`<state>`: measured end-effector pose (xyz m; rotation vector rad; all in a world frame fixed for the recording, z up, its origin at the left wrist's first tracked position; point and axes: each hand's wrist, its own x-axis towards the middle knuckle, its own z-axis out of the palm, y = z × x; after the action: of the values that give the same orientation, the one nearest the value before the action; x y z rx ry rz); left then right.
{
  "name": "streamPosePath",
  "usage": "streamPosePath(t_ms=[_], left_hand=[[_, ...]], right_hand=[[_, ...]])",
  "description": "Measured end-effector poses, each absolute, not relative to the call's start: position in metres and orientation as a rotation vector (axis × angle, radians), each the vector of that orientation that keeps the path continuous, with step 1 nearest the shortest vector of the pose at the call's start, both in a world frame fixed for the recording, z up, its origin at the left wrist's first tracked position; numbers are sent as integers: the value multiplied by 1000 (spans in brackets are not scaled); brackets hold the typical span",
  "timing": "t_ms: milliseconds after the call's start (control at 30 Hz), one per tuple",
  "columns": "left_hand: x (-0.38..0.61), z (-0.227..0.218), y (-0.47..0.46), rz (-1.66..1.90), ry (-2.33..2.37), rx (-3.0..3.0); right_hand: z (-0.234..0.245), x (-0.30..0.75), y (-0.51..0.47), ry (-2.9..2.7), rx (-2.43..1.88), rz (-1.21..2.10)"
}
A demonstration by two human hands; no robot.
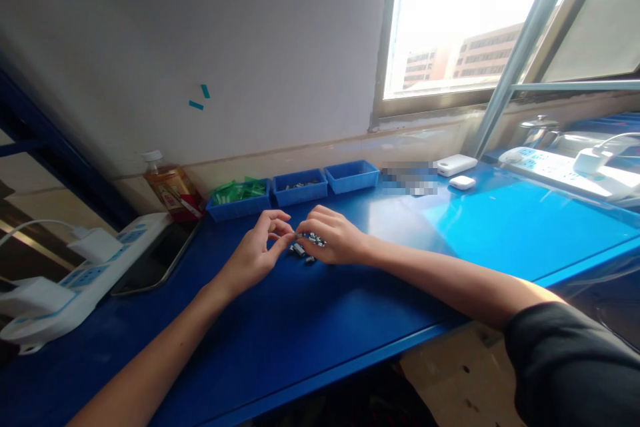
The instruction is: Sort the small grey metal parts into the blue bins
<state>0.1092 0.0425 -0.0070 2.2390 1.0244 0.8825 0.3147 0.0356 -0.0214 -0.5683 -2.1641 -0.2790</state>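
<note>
My left hand point(257, 247) and my right hand point(333, 235) meet over a small pile of grey metal parts point(306, 248) on the blue table point(320, 320). The left thumb and forefinger pinch toward the right hand's fingertips, and a tiny part seems to sit between them. The right hand is curled over the pile with its fingers closed round some of the small parts. Both forearms rest low over the table.
Three blue bins stand at the wall: one with green pieces point(239, 198), one with grey parts point(300, 187), one looking empty point(352, 175). A bottle point(173, 188), a power strip point(75, 280), a dark tablet point(156, 259) lie left. White cases point(456, 165) and another strip point(560, 170) lie right.
</note>
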Motion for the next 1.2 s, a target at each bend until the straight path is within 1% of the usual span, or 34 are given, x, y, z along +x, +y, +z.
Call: streamPosePath(t_ms=[133,233,300,367,433,533,667,767,833,967,1067,1133,1200], left_hand=[[105,-8,45,741,1112,2424],[101,-15,50,538,1067,2633],[99,-17,52,448,1041,2704],[98,-17,54,398,1067,2716],[97,-16,55,383,1121,2686],[94,-13,57,409,1142,2641],[95,-13,59,603,1141,2469],[101,-13,56,812,1104,2235],[107,-11,51,876,1045,2106],[116,-6,41,904,953,1970],[116,-6,40,898,921,1950],[112,-8,43,868,938,2055],[107,-10,47,759,961,2307]], right_hand=[[15,330,30,-1886,-496,-511],[44,341,36,-1589,-670,-556],[51,345,46,-1553,-871,-514],[45,347,56,-1729,-1141,-414],[29,348,62,-1997,-1405,-275],[2,348,57,-2225,-1560,-112],[-10,336,39,-2248,-1320,-38],[-9,321,29,-2289,-1090,-105],[-11,312,24,-2316,-1006,-190],[-16,304,18,-2301,-930,-327],[-5,308,16,-2263,-827,-442],[11,318,19,-2148,-792,-528],[28,335,30,-1921,-926,-595]])
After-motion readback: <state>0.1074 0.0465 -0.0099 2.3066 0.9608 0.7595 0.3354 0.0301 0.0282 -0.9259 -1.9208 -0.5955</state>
